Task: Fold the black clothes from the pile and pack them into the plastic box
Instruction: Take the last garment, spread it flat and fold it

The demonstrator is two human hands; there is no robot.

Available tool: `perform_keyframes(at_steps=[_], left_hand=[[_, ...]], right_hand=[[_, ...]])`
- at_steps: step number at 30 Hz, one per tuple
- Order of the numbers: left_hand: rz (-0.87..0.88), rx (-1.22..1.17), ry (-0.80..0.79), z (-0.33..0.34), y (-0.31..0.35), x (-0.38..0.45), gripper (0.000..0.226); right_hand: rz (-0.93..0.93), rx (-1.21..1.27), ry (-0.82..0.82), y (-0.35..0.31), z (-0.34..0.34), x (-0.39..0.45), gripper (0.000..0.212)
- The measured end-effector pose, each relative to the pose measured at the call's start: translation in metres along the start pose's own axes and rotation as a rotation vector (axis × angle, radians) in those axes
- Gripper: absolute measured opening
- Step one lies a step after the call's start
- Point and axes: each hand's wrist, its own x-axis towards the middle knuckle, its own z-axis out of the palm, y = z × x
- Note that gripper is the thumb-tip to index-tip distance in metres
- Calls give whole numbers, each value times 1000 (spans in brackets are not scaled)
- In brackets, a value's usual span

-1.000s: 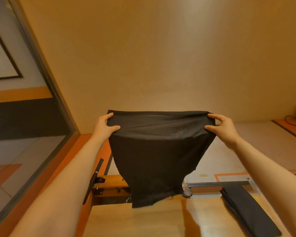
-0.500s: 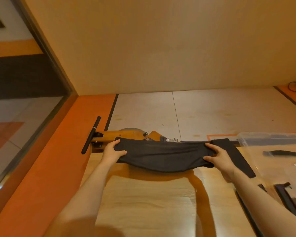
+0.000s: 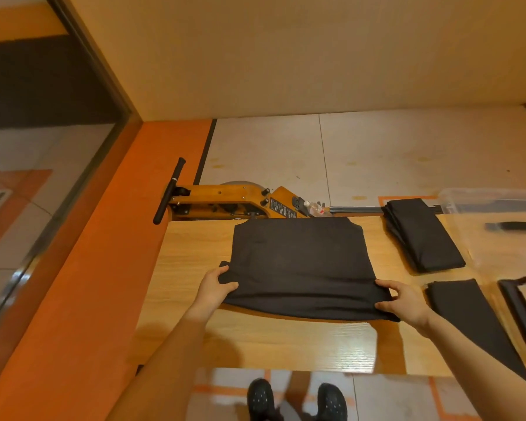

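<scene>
Shoes (image 3: 296, 401): two dark shoes on the floor below the near table edge, the nearest things in view.
Left hand (image 3: 213, 289): fingers curled round the near left corner of the black garment (image 3: 301, 262), thumb on top, pinching the cloth.
Right hand (image 3: 406, 300): thumb and fingers pinch the near right corner of the same garment, the cloth gathered between them.
Garment position: spread on the wooden table (image 3: 255, 341), far edge flat near the table's back edge, near edge lifted slightly between the two hands.
Handling: judged soft, light and limp; it will sag wherever it is unsupported and may drag or wrinkle on the wood, so taking hold at corners or along a fold line, with the cloth kept taut, looks best.
Next fold: likely the near edge carried over to the far edge, corners matched.
Right side, near: a dark triangular piece of cloth (image 3: 474, 317) lies on the table, apart from the garment.
Right side, farther: a folded black stack (image 3: 422, 235) rests near the back edge.
Plastic box (image 3: 492, 199): clear, at the far right, partly cut off; what it holds is hard to tell.
Beyond the table: a wooden machine with a black handle (image 3: 225, 202) on the floor.
</scene>
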Motion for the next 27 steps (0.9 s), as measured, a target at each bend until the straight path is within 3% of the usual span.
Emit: perform_keyframes(at_steps=[6,15,17,20,23,27], left_hand=[[6,59,-15,7,-6,2,60],[19,9,14,7,14,50,62],[8,100,59,8,24,64,65],[-92,399,108,21,33,70,76],[-41,607,168,45,27,61,74],[68,673,56,77,16,54,74]], right_hand=[[-3,-33,18,-1,-1,10,56],[-74,-37,99,-25,-5,48,70],[-94,-36,136,-33,-3,60,80],[-53,-226,267,-38,11,78,92],[-93,-379,385,-27,41,81,78],[-167,-506,316,-5,79,77,71]])
